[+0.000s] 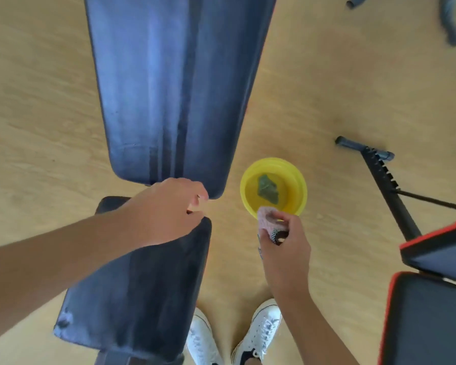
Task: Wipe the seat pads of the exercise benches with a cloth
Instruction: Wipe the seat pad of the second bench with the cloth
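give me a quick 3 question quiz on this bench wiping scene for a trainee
1. True or false: the right hand holds a bunched cloth.
2. What lies inside the yellow bowl on the floor?
A. a sponge
B. a dark green rag
C. a spray bottle
3. Where does the left hand rest: over the gap between the long back pad and the seat pad, or on the red-edged bench?

Key: 1 true; 2 B; 3 over the gap between the two dark pads.
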Motion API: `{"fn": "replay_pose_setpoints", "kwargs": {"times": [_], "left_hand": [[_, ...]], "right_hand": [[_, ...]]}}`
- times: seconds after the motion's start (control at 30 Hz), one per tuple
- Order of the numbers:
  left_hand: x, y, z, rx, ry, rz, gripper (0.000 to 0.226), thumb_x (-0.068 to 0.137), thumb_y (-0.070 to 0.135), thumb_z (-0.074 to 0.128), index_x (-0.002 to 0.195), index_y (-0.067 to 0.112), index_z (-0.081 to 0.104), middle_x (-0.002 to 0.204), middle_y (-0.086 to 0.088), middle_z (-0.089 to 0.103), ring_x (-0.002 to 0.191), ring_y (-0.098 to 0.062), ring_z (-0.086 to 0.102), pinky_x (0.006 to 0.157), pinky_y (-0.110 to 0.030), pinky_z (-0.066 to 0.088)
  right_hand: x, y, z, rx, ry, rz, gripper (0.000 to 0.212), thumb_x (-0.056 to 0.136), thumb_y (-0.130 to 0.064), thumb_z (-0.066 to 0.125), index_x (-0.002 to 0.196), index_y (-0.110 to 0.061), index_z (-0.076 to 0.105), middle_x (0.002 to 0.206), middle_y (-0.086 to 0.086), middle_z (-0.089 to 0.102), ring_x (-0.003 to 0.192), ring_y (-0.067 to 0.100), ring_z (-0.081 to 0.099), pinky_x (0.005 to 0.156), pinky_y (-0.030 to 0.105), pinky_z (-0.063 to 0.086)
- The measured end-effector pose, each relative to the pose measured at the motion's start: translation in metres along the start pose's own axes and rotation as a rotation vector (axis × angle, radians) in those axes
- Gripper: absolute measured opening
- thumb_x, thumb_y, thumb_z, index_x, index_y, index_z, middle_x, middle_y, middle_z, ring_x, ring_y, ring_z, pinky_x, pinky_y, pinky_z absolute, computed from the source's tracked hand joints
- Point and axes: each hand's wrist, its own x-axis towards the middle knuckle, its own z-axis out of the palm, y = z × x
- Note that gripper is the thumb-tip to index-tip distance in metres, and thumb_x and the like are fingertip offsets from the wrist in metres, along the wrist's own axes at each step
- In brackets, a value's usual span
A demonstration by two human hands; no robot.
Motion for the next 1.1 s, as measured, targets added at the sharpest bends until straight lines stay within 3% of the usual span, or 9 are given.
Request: {"fn": "replay_pose_setpoints", "kwargs": {"times": [0.13,0.33,0.47,0.63,0.7,0.8,0.87,0.97,1.1], "left_hand": [[0.04,0.078,0.038,0.048,-0.049,0.107,0.038,0.088,0.045,0.058,0.126,0.043,0.054,0.117,0.019,0.06,0.1,-0.012,0.063,0.089,-0.042,0.056],[0.094,0.206,0.113,-0.094,0.035,0.146,0.042,0.086,0.034,0.069,0.127,0.032,0.061,0.121,0.009,0.065,0.106,-0.019,0.064,0.094,-0.041,0.053],[0.118,0.293,0.176,-0.094,-0.069,0.292,0.038,0.087,0.034,0.068,0.124,0.028,0.062,0.118,0.008,0.065,0.103,-0.017,0.064,0.09,-0.04,0.054],[0.135,0.373,0.248,-0.038,-0.259,0.358,0.032,0.085,0.032,0.071,0.116,0.029,0.068,0.112,0.008,0.069,0.096,-0.016,0.067,0.084,-0.035,0.055],[0.141,0.389,0.28,0.021,-0.346,0.366,0.031,0.085,0.036,0.068,0.116,0.031,0.068,0.113,0.009,0.072,0.094,-0.013,0.07,0.081,-0.037,0.059],[0.15,0.406,0.325,0.195,-0.336,0.396,0.042,0.09,0.041,0.062,0.129,0.026,0.064,0.121,0.006,0.071,0.102,-0.018,0.07,0.085,-0.04,0.059],[0.156,0.418,0.349,0.267,-0.264,0.416,0.047,0.092,0.042,0.062,0.133,0.019,0.06,0.121,-0.001,0.07,0.108,-0.025,0.067,0.088,-0.042,0.056],[0.175,0.429,0.368,0.227,-0.182,0.41,0.039,0.091,0.035,0.07,0.121,0.011,0.065,0.109,-0.008,0.075,0.101,-0.03,0.07,0.084,-0.045,0.058],[0.197,0.434,0.373,0.202,-0.228,0.427,0.041,0.079,0.027,0.083,0.114,0.007,0.076,0.103,-0.011,0.081,0.096,-0.028,0.073,0.085,-0.04,0.058]], "right_hand": [[0.016,0.017,-0.056,0.075,0.109,0.047,0.041,0.087,-0.006,0.069,0.114,-0.037,0.062,0.102,-0.009,0.067,0.089,0.029,0.069,0.075,0.049,0.06],[0.033,0.057,-0.153,0.087,0.242,0.083,0.042,0.089,-0.003,0.067,0.119,-0.031,0.064,0.113,-0.008,0.065,0.099,0.024,0.069,0.083,0.047,0.06],[0.042,0.099,-0.221,0.044,0.37,0.112,0.043,0.087,0.001,0.067,0.118,-0.028,0.067,0.109,-0.01,0.063,0.093,0.018,0.067,0.078,0.042,0.059],[0.038,0.172,-0.308,-0.062,0.477,0.166,0.067,0.083,0.011,0.061,0.112,-0.05,0.061,0.093,-0.01,0.052,0.075,0.013,0.059,0.062,0.035,0.057],[0.033,0.209,-0.34,-0.083,0.505,0.21,0.072,0.083,0.015,0.059,0.115,-0.05,0.063,0.096,-0.007,0.049,0.082,0.02,0.059,0.065,0.04,0.057],[0.022,0.268,-0.37,-0.252,0.494,0.287,0.055,0.088,0.01,0.058,0.128,-0.027,0.066,0.113,-0.001,0.05,0.104,0.028,0.051,0.083,0.044,0.055],[0.009,0.295,-0.373,-0.444,0.429,0.263,0.041,0.095,-0.012,0.056,0.136,-0.016,0.06,0.129,0.004,0.049,0.111,0.026,0.043,0.094,0.043,0.051],[-0.004,0.31,-0.368,-0.56,0.391,0.185,0.047,0.106,-0.041,0.033,0.14,-0.02,0.058,0.139,-0.003,0.047,0.113,0.022,0.044,0.1,0.035,0.045],[0.005,0.324,-0.365,-0.438,0.628,0.232,0.024,0.096,-0.02,0.067,0.119,-0.015,0.074,0.125,0.002,0.063,0.107,0.028,0.051,0.082,0.04,0.055]]}}
